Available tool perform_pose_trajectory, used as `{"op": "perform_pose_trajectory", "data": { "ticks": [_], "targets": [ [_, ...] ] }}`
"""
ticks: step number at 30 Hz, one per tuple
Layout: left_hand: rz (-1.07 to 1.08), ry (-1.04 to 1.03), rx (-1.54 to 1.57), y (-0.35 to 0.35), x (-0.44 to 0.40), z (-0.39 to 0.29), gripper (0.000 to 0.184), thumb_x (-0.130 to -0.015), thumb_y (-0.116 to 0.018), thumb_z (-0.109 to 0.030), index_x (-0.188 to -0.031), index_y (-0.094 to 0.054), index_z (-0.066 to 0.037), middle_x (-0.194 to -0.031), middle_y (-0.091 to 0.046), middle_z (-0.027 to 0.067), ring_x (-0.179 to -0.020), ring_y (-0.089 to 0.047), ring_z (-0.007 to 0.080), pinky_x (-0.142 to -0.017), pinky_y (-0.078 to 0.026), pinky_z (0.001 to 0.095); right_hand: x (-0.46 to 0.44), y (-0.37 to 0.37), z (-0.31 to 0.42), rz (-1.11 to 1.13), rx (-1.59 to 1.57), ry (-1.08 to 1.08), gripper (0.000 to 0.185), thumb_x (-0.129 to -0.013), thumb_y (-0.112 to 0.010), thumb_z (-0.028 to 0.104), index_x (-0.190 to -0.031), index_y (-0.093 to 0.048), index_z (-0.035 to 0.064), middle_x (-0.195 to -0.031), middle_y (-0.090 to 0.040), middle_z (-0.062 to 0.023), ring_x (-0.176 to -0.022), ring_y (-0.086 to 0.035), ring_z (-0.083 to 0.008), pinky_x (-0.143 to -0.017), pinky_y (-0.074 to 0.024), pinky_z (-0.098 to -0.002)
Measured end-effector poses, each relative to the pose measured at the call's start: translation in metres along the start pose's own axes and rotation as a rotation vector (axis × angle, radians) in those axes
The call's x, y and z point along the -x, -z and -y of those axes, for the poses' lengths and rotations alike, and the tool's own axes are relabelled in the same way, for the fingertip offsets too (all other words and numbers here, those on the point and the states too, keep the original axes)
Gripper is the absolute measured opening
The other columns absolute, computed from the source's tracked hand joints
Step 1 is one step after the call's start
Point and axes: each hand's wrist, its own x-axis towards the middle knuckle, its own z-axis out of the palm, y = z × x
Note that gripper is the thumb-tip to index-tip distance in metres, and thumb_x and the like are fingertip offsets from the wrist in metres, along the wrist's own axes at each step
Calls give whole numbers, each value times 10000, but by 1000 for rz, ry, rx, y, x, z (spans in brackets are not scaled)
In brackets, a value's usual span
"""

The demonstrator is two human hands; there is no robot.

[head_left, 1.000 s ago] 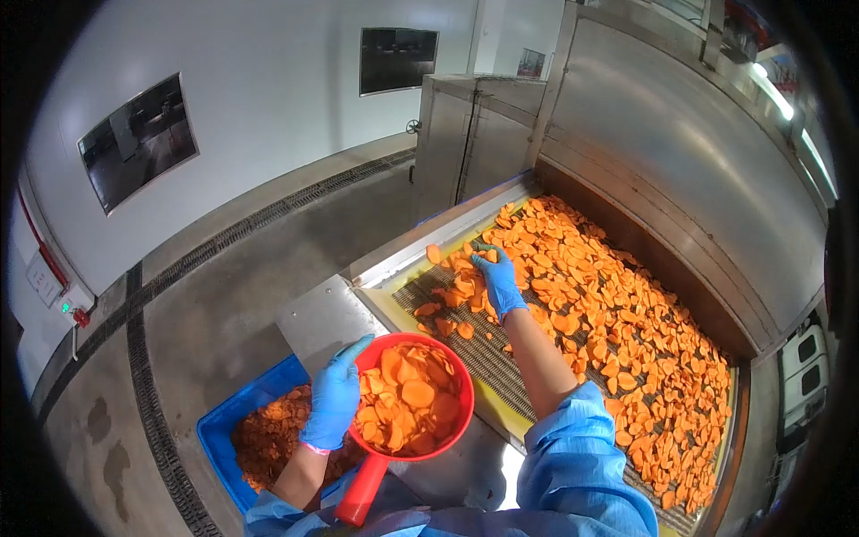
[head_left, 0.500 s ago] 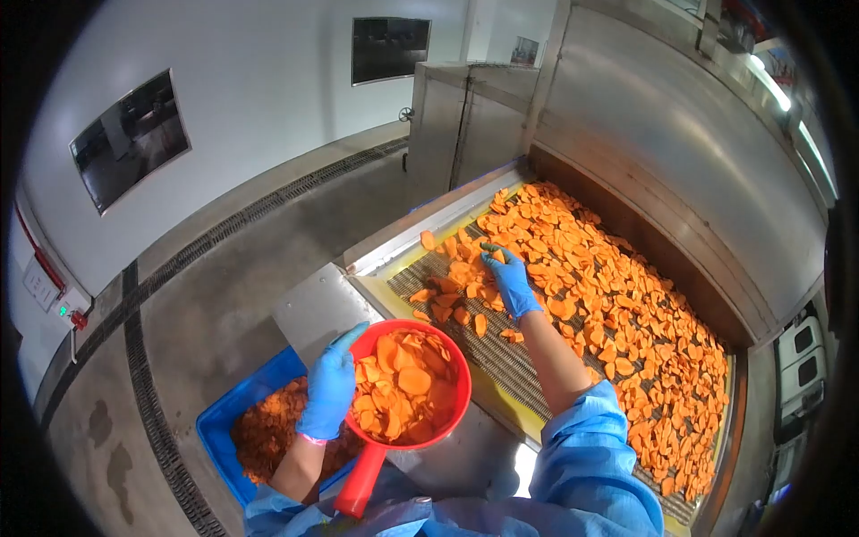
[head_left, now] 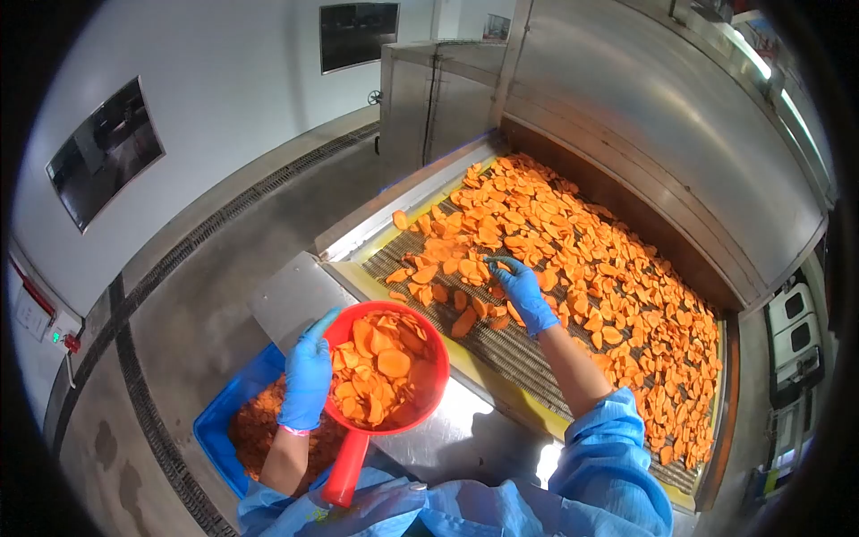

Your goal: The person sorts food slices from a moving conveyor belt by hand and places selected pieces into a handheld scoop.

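In the head view a red plastic dipper (head_left: pixel 439 394), full of orange slices (head_left: pixel 392 362) that look like sweet potato or carrot, is tilted up in front of my body. My blue-gloved left hand (head_left: pixel 307 380) grips the dipper at its left side, and the handle points down toward my apron. Over the mesh belt (head_left: pixel 514 349), my gloved right hand (head_left: pixel 522 291) reaches out with fingers apart, just above scattered slices (head_left: pixel 465 259). Whether its fingertips touch any slice is hard to see.
Below my left hand stands a blue crate (head_left: pixel 217 421) holding darker orange pieces. A metal ledge (head_left: pixel 300 295) borders the belt. Many slices cover the belt's far side, beneath a large steel hood (head_left: pixel 662 116). Grey floor with drain grating (head_left: pixel 152 394) lies left.
My right hand has moved over the belt toward me, its fingers now spread. Slices near it lie rearranged. The view has shifted slightly; the left hand keeps its hold on the dipper.
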Motion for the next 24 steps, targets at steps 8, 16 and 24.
{"op": "perform_pose_trajectory", "data": {
  "ticks": [8, 16, 24],
  "targets": [
    [11, -26, 15, 1, 0, 2, 518, -833, -386, 107, -1275, -574, -88, -1168, -627, 171, -1026, -614, 231, -899, -459, 303, -5, -7, 3, 114, 164, 173, 326, -887, -555, -15, -1144, -683, 140, -934, -653, -29, -780, -609, -122, -672, -497, -229],
    [96, -13, 29, 5, -9, 4, 510, -835, -396, 93, -1276, -577, -89, -1188, -621, 176, -1046, -610, 236, -919, -452, 305, 2, -20, 26, -120, 324, 226, 263, -874, -679, 136, -1132, -674, 84, -986, -681, -68, -890, -629, -149, -777, -505, -272],
    [103, -48, -52, 20, -24, 8, 533, -837, -400, 84, -1276, -587, -154, -1148, -634, 183, -990, -646, 249, -867, -489, 309, -8, -16, 7, -4, 1005, 331, 363, -833, -605, 65, -1137, -684, 248, -888, -670, -153, -749, -649, -301, -666, -512, -367]
  ]
}}
